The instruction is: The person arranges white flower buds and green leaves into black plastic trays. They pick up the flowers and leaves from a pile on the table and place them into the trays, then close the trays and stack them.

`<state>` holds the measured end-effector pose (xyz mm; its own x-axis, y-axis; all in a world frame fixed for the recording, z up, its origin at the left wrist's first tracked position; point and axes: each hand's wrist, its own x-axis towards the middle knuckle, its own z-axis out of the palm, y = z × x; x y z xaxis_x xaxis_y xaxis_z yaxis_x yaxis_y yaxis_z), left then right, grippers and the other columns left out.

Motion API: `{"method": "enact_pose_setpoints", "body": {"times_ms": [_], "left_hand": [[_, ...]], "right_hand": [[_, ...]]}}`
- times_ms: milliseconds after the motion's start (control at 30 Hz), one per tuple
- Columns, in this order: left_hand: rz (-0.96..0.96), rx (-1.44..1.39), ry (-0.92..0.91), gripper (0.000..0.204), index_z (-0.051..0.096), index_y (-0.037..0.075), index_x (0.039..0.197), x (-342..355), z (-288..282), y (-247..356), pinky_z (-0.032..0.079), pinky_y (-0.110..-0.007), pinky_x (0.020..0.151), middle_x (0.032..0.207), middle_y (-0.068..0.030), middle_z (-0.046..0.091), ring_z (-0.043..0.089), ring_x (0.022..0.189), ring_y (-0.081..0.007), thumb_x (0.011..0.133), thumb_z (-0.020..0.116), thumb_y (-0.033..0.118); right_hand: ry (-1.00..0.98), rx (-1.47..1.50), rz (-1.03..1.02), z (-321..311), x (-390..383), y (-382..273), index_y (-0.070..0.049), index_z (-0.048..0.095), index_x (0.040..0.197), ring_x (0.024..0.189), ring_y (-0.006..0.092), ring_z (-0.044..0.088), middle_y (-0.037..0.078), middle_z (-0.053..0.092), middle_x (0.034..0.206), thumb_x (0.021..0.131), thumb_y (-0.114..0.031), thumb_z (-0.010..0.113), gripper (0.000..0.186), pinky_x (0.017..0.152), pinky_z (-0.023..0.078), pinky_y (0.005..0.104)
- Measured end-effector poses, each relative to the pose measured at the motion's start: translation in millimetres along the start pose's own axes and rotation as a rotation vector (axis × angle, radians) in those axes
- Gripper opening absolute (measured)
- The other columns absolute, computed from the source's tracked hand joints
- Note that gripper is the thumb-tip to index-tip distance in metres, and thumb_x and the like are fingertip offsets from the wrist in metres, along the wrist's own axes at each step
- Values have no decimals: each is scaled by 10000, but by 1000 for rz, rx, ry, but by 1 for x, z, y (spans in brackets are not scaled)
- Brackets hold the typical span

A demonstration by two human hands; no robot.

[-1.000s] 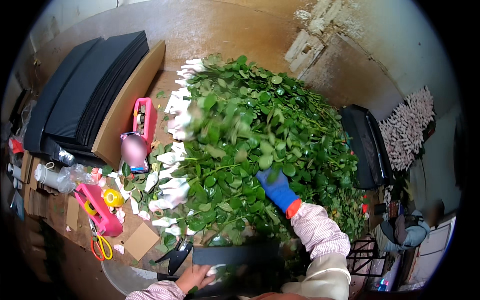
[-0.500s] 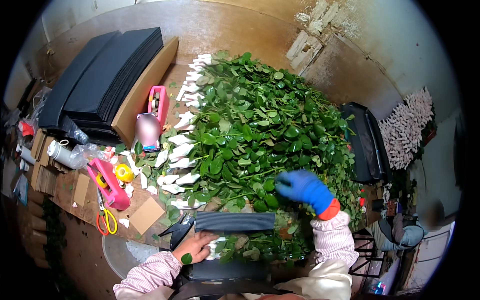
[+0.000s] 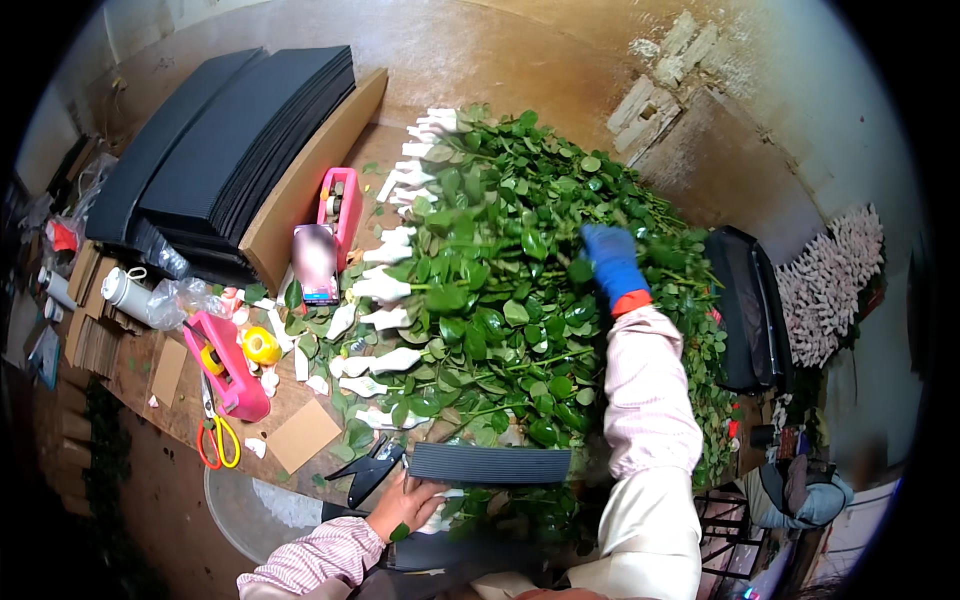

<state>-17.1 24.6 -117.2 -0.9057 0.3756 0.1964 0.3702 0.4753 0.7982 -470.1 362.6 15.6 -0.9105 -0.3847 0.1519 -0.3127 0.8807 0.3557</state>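
Note:
My left hand (image 3: 400,507) is at the lower edge beside the left end of a ribbed black strip (image 3: 490,462), fingers curled near white-capped flower heads, with what they grip partly hidden. My right hand (image 3: 612,260), in a blue glove with a red cuff, reaches into the upper right of a broad heap of leafy stems (image 3: 515,320); its fingertips are lost among leaves. White netted buds (image 3: 385,285) line the heap's left side. Black-handled cutters (image 3: 362,472) lie left of the strip.
At left are stacked black sheets (image 3: 230,150), a board (image 3: 300,180), pink tape dispensers (image 3: 233,365), a phone (image 3: 316,265), scissors (image 3: 220,440), a white cup (image 3: 128,296). At right, a black case (image 3: 745,310), piled white-capped flowers (image 3: 830,280) and a person (image 3: 800,495).
My gloved right hand has moved up and away, deeper into the heap, since half a second ago. My left hand stays low by the black strip, its fingers now more curled.

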Motion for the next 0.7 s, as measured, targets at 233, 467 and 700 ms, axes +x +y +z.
{"method": "enact_pose_setpoints", "body": {"times_ms": [233, 467, 700], "left_hand": [[-79, -81, -32, 275, 743, 71, 1189, -4, 2, 0, 485, -492, 1025, 1259, -181, 614, 568, 1198, -419, 919, 759, 120], [-95, -65, -56, 291, 760, 87, 1208, -6, 2, -1, 443, -489, 1042, 1210, -181, 629, 554, 1187, -403, 929, 761, 169], [-47, -64, -40, 279, 769, 76, 1196, -4, 1, -1, 450, -468, 1009, 1180, -171, 646, 555, 1155, -385, 931, 758, 165]], "right_hand": [[331, -31, -78, -54, -84, 28, -157, 726, 1141, 935, 356, 655, 121, 702, 1156, 821, -102, 681, 328, 803, 532, 481], [-480, -102, 117, -9, -188, -32, -266, 590, 1474, 1200, 359, 695, 174, 610, 1479, 965, -281, 632, 511, 926, 575, 489], [-365, 423, 242, -140, -167, -46, -190, 641, 1364, 1106, 326, 721, 119, 761, 1175, 956, -372, 658, 447, 941, 558, 530]]}}
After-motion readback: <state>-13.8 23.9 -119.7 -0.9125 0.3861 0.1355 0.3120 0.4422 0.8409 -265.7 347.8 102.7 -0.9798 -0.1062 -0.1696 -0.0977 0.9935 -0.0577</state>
